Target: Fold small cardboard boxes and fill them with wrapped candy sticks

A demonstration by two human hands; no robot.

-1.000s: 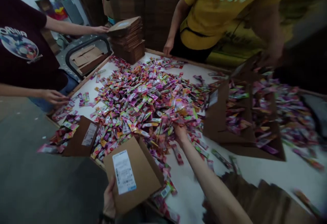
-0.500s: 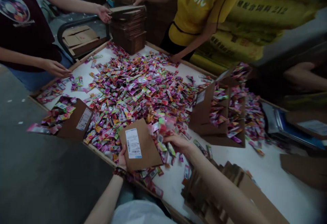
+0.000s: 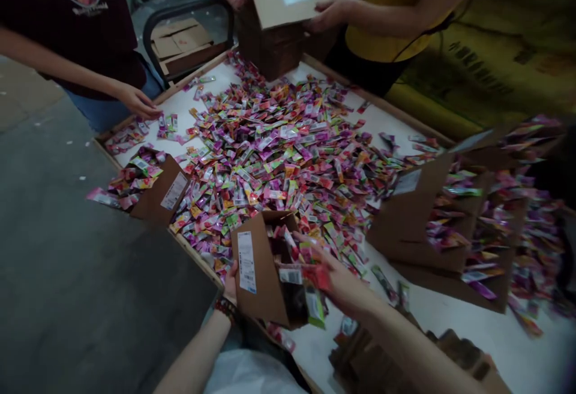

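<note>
- A brown cardboard mailer box with a white shipping label [image 3: 254, 268] sits tilted over the near edge of a white table with a wooden rim [image 3: 198, 256], its open mouth showing colourful foil sachets [image 3: 288, 256] inside.
- The left hand [image 3: 230, 283] clasps the box from below, mostly hidden behind it.
- The right hand [image 3: 342, 280] appears to have its fingers curled around a few sachets at the box mouth.
- If the left grip slackens, the tilt could spill the sachets.
- Loose sachets could slip past the box and drop off the rim.
- A careless elbow could disturb the large heaped pile of mixed sachets [image 3: 274, 154].
</note>
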